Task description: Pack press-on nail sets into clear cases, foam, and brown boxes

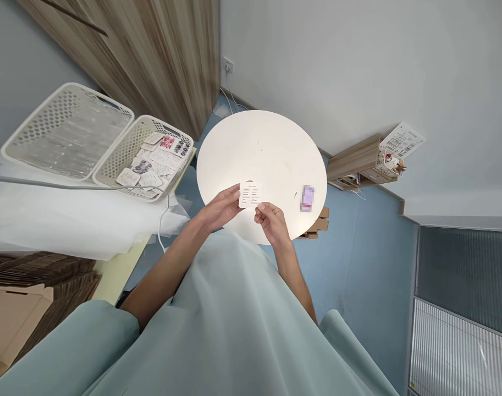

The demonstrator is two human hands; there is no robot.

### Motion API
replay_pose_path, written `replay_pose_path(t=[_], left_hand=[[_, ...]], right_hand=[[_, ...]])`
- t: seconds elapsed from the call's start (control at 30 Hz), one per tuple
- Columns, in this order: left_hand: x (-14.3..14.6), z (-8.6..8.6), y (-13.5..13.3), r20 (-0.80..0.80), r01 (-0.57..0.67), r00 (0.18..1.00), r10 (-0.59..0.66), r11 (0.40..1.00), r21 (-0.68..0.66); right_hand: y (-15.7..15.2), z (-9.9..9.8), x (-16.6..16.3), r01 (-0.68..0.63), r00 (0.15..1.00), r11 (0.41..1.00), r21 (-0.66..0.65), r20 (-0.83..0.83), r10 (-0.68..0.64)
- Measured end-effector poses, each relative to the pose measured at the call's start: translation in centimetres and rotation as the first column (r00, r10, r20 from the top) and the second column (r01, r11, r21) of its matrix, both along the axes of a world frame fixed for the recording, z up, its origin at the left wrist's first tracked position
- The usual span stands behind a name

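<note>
Both my hands hold a small white printed card (250,194) over the near edge of a round white table (267,148). My left hand (221,208) pinches the card's left side with closed fingers. My right hand (270,219) grips its lower right corner between thumb and fingers. A small purple-pink object (307,198), blurred, lies on the table to the right of the card.
Two white perforated baskets stand at the left: one (67,132) with clear packets, the other (129,151) with several printed cards. White sheeting (69,217) and a cable (162,220) lie below them. Cardboard boxes (319,225) sit under the table; a wooden shelf (356,162) stands by the wall.
</note>
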State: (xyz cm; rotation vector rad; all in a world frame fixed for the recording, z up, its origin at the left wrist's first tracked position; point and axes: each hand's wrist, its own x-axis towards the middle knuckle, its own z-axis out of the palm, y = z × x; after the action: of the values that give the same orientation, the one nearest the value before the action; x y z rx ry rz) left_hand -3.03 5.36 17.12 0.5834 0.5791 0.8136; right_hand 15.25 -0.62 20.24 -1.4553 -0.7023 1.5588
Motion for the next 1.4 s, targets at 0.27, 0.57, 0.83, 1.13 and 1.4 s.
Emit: replay_pose_path(t=[0.27, 0.57, 0.83, 1.13, 1.4], left_hand=[[0.6, -0.5, -0.3, -0.016, -0.038, 0.999, 0.037, 0.999, -0.029], [1.1, 0.2, -0.3, -0.304, -0.204, 0.931, 0.201, 0.979, 0.022], [0.8, 0.5, -0.5, -0.394, -0.23, 0.883, 0.257, 0.966, 0.115], [-0.5, 2.2, -0.1, -0.467, -0.221, 0.839, 0.278, 0.96, 0.174], [-0.2, 1.8, -0.2, -0.468, -0.227, 0.832, 0.297, 0.953, 0.2]], right_hand=[[0.0, -1.2, -0.5, 0.006, 1.0, 0.999, -0.046, -0.024, -0.007], [-0.7, 1.6, -2.2, -0.023, 0.884, 0.981, 0.193, 0.463, -0.07], [0.1, 1.0, -3.0, -0.118, 0.662, 0.963, 0.241, 0.742, -0.105], [1.6, 1.5, 1.8, -0.025, 0.954, 0.992, 0.124, 0.298, -0.013], [1.5, 1.1, 1.9, -0.055, 0.961, 0.99, 0.128, 0.277, 0.017]])
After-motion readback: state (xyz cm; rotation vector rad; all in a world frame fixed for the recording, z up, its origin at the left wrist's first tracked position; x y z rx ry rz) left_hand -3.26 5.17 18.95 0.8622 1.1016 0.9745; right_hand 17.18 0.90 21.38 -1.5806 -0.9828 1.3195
